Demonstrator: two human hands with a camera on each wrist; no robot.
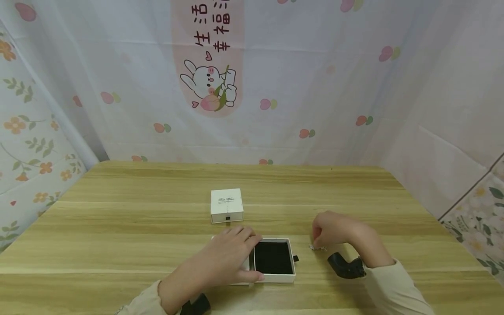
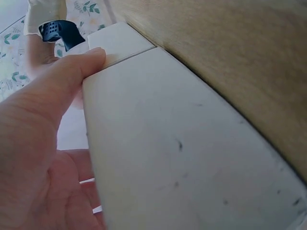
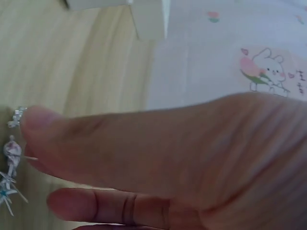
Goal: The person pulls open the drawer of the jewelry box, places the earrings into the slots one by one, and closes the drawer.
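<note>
My left hand (image 1: 224, 258) grips a white drawer-style jewelry box, thumb on the near side and fingers over the top and far side. The white sleeve (image 2: 182, 143) fills much of the left wrist view. Its drawer (image 1: 275, 278) is pulled out to the right, showing a black foam pad (image 1: 273, 258) and a small black pull tab (image 1: 296, 258). To the right, my right hand (image 1: 338, 229) is low over the table, thumb and finger pinching at small silver jewelry (image 1: 319, 248). Up close, the silver pieces (image 3: 13, 153) include a star shape with a teal stone; the fingertips partly hide them.
A second white box (image 1: 227, 205), closed and with printed lettering, lies behind the opened one. Both stand on a wood-grain table (image 1: 118, 227). Printed curtains (image 1: 315, 78) hang behind and at the sides. A black band with a curved piece (image 1: 346, 267) is on the right wrist.
</note>
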